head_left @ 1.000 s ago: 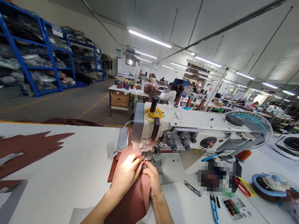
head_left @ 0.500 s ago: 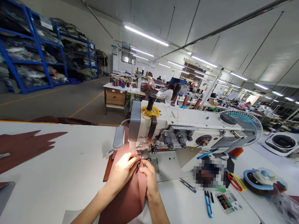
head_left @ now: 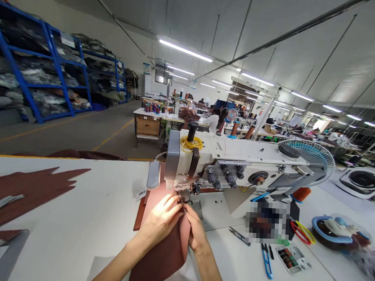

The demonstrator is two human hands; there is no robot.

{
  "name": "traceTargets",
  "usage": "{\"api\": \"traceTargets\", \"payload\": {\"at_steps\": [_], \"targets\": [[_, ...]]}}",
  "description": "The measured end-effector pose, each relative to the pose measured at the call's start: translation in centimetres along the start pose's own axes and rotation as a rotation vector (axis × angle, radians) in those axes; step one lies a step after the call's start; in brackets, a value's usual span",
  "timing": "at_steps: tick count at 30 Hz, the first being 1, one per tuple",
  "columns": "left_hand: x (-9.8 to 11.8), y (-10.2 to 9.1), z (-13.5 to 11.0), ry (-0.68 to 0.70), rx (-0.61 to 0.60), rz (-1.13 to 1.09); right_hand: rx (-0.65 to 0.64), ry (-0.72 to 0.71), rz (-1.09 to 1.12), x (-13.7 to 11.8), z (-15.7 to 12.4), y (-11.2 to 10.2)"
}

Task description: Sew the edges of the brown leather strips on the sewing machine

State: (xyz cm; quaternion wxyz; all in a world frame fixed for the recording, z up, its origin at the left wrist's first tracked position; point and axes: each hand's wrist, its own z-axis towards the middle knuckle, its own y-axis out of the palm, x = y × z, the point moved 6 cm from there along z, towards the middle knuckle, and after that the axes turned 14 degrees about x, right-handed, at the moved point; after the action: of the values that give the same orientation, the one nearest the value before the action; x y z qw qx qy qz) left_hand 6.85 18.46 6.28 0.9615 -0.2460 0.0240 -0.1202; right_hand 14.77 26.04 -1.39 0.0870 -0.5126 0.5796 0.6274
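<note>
Reddish-brown leather panel [head_left: 158,258] just in front of the steel presser foot [head_left: 181,184] of the white industrial sewing machine [head_left: 252,154]; left hand [head_left: 161,221] and right hand [head_left: 197,234] pinched on its edge, nearly meeting (stitched length hidden). Most of panel not yet under foot.

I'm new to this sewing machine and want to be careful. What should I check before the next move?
1. Panel in hand: ok. The left hand and right hand both hold the brown panel.
2. Fingers clear of the presser foot: not ok. The left fingertips sit close beside it.
3. Panel edge under the foot: cannot tell. The hands hide it.
4. Needle threaded: cannot tell. It is too small to see.
5. Thread snips out of the way: ok. They lie on the white table, right of the sewing machine.
</note>
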Motion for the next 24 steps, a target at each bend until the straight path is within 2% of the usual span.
{"api": "traceTargets", "payload": {"at_steps": [2,4,7,11,15,20,24], "targets": [[1.2,0.2,-0.3,0.180,-0.008,0.053,-0.054,0.047,-0.005,0.1,0.1,-0.1],[1.8,0.3,-0.5,0.268,-0.058,0.098,-0.097,0.089,-0.003,0.4,0.2,-0.2],[1.9,0.1,-0.7,0.245,-0.127,0.191,-0.129,0.130,0.015,0.8,0.4,-0.4],[2.4,-0.5,-1.0,0.246,-0.076,0.361,-0.122,0.149,0.042,1.4,0.6,-0.8],[2.6,-0.4,-1.4,0.167,-0.032,0.423,-0.132,0.173,0.041,1.4,0.7,-1.1],[1.7,-0.2,-1.5,-0.044,-0.022,0.332,-0.160,0.173,0.017,0.8,0.6,-0.9],[0.8,-0.2,-1.3,-0.139,-0.067,0.240,-0.057,0.165,0.038,1.2,0.6,-1.3]]}}
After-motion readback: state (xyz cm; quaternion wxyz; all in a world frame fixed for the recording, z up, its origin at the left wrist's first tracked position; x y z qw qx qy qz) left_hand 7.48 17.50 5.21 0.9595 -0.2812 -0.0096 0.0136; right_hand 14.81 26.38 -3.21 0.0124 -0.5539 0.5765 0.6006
